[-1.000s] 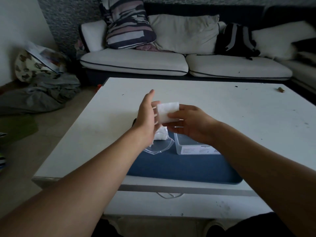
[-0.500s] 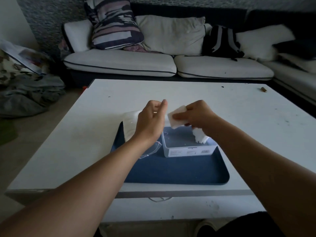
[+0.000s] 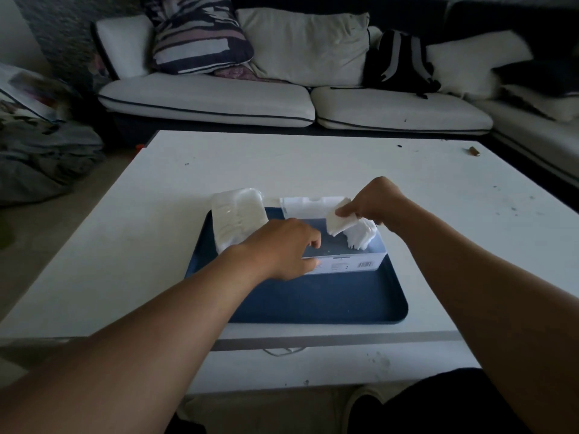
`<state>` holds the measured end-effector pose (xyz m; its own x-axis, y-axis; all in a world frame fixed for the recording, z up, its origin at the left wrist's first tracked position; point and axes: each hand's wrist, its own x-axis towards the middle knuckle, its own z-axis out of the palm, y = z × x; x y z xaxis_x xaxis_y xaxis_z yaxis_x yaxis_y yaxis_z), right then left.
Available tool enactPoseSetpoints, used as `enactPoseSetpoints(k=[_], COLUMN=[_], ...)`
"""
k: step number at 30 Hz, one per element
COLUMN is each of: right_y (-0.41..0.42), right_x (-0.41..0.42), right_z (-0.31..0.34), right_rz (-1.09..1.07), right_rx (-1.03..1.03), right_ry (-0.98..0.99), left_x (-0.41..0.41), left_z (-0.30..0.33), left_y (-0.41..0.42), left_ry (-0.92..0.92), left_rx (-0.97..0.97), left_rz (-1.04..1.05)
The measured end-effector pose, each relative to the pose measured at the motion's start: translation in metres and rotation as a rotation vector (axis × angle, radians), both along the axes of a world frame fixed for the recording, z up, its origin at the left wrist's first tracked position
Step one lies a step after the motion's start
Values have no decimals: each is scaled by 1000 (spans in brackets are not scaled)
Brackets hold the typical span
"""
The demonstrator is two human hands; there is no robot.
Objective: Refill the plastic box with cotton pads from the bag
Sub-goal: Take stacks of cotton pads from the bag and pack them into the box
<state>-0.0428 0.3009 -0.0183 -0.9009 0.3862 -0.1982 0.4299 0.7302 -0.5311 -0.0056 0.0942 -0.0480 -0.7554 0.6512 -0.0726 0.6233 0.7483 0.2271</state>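
Left hand (image 3: 283, 247) dropped onto plastic box (image 3: 354, 261); right hand (image 3: 374, 203) lowered cotton pad (image 3: 340, 222).

I see a dark blue rectangular plastic tray (image 3: 313, 296) on the white table (image 3: 407, 189). At its 12 o'clock sits a clear plastic box (image 3: 354, 261) with a white barcode label; white square cotton pads (image 3: 340, 222) above it. At 10 o'clock, a clear bag of white pads (image 3: 238, 214). Far at 12, a white sofa (image 3: 219, 95) piped in dark, with a navy, white and mauve striped cushion (image 3: 200, 36).
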Motion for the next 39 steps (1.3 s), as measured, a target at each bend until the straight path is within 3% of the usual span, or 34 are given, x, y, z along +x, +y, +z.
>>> enactPoseSetpoints(k=[6,17,23,26,30,36,39], right_y=[-6,-1,-15,-37,-37,-53,-83], right_x=[-4,-5,-9,-3,7,13,32], right_z=[-22,-42,-12,-7,-22,2,21], right_rz=[34,7,42,198,220,360,632], right_rx=[214,263,38,-17,-77,-246,-166], right_ry=[21,124,279,23,-193,-40,92], left_x=[-2,-5,-5,-5,-2,-2,-7], left_z=[-3,-7,-7,-6,-4,15,19], left_y=[-1,-3,-4,-4,-4,-28,-60], left_ry=[-9,-11,-38,-38,-59,18,50], left_rx=[4,29,-2,-8,-12,219,126], left_rz=[1,-13,-20,-24,-20,138,326])
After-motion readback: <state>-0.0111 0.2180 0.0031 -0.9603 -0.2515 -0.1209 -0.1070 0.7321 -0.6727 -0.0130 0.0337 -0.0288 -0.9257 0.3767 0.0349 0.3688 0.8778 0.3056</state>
